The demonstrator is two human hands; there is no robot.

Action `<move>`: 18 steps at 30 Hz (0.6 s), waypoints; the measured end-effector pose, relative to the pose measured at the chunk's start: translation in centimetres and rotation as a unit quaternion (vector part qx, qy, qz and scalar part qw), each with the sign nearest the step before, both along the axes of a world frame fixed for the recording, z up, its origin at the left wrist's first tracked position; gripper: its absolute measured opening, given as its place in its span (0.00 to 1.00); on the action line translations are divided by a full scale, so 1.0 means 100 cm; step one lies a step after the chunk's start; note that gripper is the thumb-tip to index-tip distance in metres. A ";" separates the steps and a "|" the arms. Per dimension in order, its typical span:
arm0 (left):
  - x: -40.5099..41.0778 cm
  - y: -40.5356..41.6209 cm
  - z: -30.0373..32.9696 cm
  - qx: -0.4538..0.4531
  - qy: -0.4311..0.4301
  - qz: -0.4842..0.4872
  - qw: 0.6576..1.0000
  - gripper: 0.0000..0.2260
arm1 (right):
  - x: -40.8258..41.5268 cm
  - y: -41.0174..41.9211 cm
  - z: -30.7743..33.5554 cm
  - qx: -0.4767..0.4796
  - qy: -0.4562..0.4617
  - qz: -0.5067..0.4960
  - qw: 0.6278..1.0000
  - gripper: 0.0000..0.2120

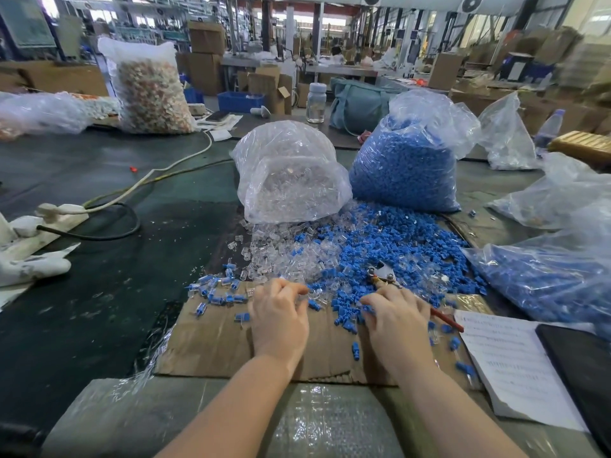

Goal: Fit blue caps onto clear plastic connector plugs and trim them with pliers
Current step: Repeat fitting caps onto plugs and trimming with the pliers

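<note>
both hands work the spill on the counter (99, 200): left hand (279, 317) pinching a clear plug (302, 297), right hand (396, 320) curled on red-handled pliers (385, 276), fingertips among blue caps (380, 246) just ahead. best seat each cap squarely before trimming.

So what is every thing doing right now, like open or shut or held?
Left hand: pinches a clear plug.
Right hand: holds pliers, fingertips in the blue caps.
Pliers: held, jaws pointing away.
Clear plug bag: lying down, open, spilling.
Blue cap bag: upright, open.
Bottle: upright, capped.
</note>
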State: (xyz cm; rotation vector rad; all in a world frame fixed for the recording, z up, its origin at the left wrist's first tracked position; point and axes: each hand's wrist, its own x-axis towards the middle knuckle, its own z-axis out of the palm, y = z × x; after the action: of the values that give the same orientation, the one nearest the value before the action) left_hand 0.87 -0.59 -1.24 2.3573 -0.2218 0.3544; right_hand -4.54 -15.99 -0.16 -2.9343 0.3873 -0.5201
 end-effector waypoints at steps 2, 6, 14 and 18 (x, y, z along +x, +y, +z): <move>-0.006 -0.008 -0.004 -0.006 0.004 -0.029 1.000 0.08 | 0.001 0.003 -0.004 0.001 0.020 0.014 1.000 0.11; -0.014 -0.016 -0.011 -0.004 0.012 -0.047 0.999 0.08 | 0.001 0.002 -0.008 0.000 0.034 0.019 0.999 0.10; -0.024 -0.017 -0.019 0.018 -0.019 -0.058 0.998 0.08 | 0.000 0.007 -0.008 -0.020 -0.003 0.040 0.999 0.07; -0.027 -0.016 -0.017 -0.006 -0.048 -0.068 0.997 0.07 | -0.001 0.007 -0.007 -0.015 -0.011 0.040 0.999 0.04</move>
State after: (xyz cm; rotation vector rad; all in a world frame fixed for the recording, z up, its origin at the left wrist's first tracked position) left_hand -1.81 -2.22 -2.99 2.3006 -0.4225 0.4027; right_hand -4.69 -15.28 -0.85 -2.9555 0.2598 -0.5523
